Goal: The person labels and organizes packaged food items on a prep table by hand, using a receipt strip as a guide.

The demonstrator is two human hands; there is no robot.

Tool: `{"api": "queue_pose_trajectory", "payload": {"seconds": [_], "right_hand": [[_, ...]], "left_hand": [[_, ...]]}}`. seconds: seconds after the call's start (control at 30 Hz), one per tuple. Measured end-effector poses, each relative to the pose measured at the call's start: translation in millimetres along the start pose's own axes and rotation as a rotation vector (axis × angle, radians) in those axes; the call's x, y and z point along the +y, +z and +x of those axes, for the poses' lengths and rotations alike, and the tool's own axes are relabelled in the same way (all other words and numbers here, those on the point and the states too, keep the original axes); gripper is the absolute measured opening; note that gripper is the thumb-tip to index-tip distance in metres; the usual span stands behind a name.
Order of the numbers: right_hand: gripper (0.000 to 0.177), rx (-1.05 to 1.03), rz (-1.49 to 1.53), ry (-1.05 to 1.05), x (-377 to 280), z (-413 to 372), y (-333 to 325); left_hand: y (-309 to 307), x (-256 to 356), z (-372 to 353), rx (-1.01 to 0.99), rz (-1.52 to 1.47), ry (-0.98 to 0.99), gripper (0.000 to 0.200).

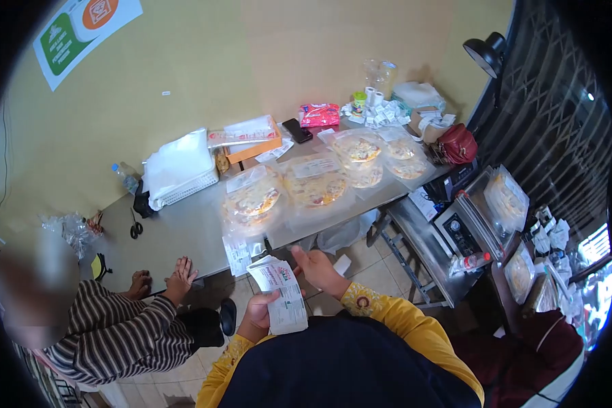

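In the head view my left hand [258, 314] grips a thick stack of white printed sheets [283, 299] with red and green lettering, its thumb lying across the top sheet. My right hand [321, 270] is beside the stack's upper right edge, thumb raised apart from the fingers. Whether its fingertips touch the sheets cannot be made out. On the table beyond my hands lie several pizzas in clear bags, among them a front-left bagged pizza [251, 200] and a middle bagged pizza [316, 183]. A printed slip [238, 254] hangs over the table's front edge.
At left, a person in a striped top [119, 326] rests their hands on the grey table [163, 248]. A white basket [183, 187], scissors [136, 224] and a phone [296, 130] lie there. To the right stand a sealing machine [457, 230] and a bottle [472, 260]; a dark-red sleeve [523, 360] is nearby.
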State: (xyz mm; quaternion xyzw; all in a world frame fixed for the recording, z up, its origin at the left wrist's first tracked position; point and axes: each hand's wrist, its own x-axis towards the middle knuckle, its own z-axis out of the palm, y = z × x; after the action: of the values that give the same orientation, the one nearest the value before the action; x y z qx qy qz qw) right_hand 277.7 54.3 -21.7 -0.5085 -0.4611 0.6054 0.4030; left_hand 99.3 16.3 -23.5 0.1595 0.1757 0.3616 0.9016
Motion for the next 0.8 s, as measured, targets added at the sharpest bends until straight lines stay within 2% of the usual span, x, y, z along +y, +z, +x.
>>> {"api": "queue_pose_trajectory", "payload": {"seconds": [0.07,0.13,0.27,0.37,0.47,0.57,0.67,0.8], "right_hand": [[0.031,-0.043,0.150,-0.006,-20,8,9],[0.021,-0.020,0.128,-0.088,-24,17,28],[0.023,-0.017,0.293,-0.303,-43,34,67],[0.026,0.068,0.486,-0.199,-71,39,81],[0.021,0.112,0.735,-0.096,-71,51,86],[0.020,-0.023,1.015,0.002,-53,58,85],[0.025,0.081,1.050,0.000,-71,45,85],[0.031,0.169,1.011,-0.030,-82,44,59]], "left_hand": [[-3,15,-6,-0.059,-0.026,0.006,0.061],[-3,28,-12,-0.055,-0.024,0.014,0.059],[-14,48,-19,-0.166,-0.054,-0.118,0.055],[-15,56,-17,-0.295,-0.003,-0.197,0.053],[-17,58,-17,-0.272,0.053,-0.285,0.049],[-30,60,-13,-0.285,0.035,-0.317,0.048],[-39,64,-14,-0.205,0.109,-0.310,0.047],[-33,75,-17,-0.229,0.044,-0.267,0.051]]}}
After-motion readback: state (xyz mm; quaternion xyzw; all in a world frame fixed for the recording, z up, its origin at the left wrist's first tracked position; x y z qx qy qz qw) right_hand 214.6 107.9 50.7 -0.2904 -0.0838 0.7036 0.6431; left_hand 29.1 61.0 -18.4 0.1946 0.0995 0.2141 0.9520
